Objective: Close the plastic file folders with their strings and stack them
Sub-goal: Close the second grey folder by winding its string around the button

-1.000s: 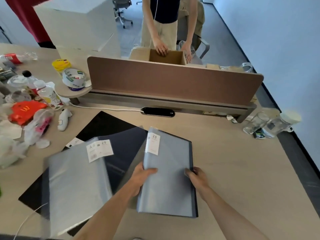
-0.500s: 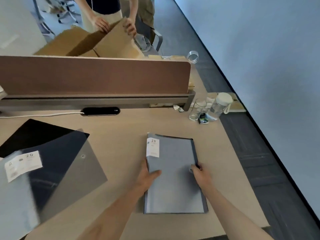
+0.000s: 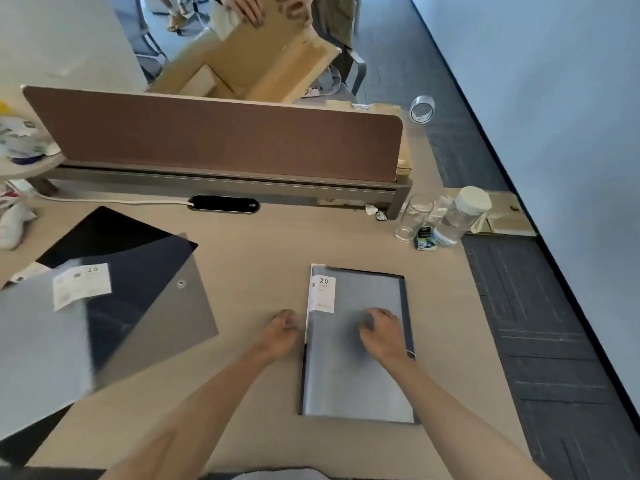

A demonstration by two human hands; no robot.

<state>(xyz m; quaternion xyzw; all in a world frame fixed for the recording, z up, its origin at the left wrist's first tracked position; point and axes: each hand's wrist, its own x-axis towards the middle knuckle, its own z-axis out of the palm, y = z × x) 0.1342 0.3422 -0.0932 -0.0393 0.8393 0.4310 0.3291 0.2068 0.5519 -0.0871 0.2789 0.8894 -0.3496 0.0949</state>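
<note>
**Folder Position and Hand State at the Desk**

The landmark is the grey folder (image 3: 356, 344), which lies flat on the desk (image 3: 277, 244), long side running away from the person, with a white label (image 3: 322, 294) marked "20" at its far-left corner and a dark spine along its right edge.

- Right hand (image 3: 382, 336): rests palm-down on the folder's cover, near the right edge, fingers curled onto the surface. It presses on the folder and clasps nothing.
- Left hand (image 3: 281, 336): sits on the desk just beside the folder's left edge, fingers curled loosely. Whether it touches the edge cannot be told.
- Second folders (image 3: 114, 313): well to the left of the grey folder, a fanned pile of grey and black covers, one with a snap button (image 3: 180, 283).
- Beyond the grey folder: a brown divider panel (image 3: 214, 136).
- Far right of the grey folder: a drinking glass (image 3: 414, 218) and a clear bottle (image 3: 460, 216), standing close together.
</note>
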